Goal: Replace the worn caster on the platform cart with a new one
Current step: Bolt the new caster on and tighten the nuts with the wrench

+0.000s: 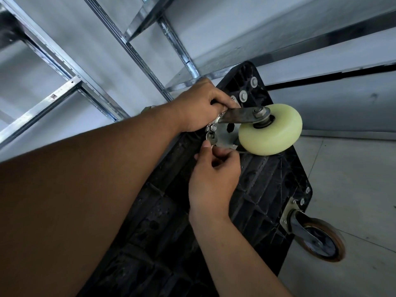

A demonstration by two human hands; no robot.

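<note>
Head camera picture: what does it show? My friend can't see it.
Two hands work on a cream-wheeled caster against the black underside of a tipped-up platform cart: the left hand grips its metal fork, the right hand pinches at its mounting plate. A darker caster sits at another corner.

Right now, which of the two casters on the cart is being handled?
The cream-wheeled caster at the cart's far end: the left hand grips its fork and the right hand pinches at its plate. The orange-treaded caster is untouched.
</note>
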